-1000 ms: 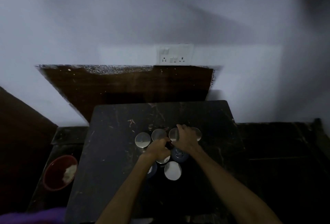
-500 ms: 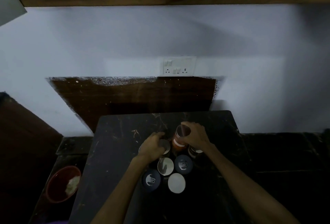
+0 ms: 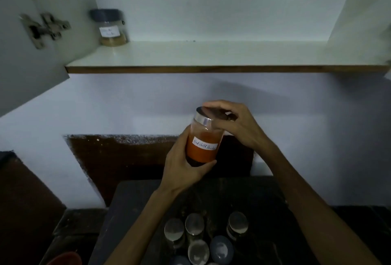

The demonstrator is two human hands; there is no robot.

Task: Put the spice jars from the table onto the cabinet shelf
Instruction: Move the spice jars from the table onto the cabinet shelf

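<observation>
A glass jar of red chilli powder (image 3: 204, 144) with a metal lid and a white label is held up in front of the wall, below the shelf. My left hand (image 3: 182, 165) cups its base and side. My right hand (image 3: 232, 123) grips the lid from above. The white cabinet shelf (image 3: 211, 55) runs across the upper view, with one dark-lidded jar of tan powder (image 3: 111, 29) at its back left corner. Several more spice jars (image 3: 194, 224) with metal or dark lids stand on the dark table (image 3: 137, 201) below.
An open cabinet door with a metal hinge (image 3: 43, 29) hangs at the upper left. A red bowl (image 3: 65, 259) sits at the lower left beside the table. A dark counter (image 3: 359, 222) extends to the right.
The red chilli jar has been lifted off the table and raised toward the shelf. My left hand moved from the table jars onto its base. The view tilted upward, revealing the shelf.
</observation>
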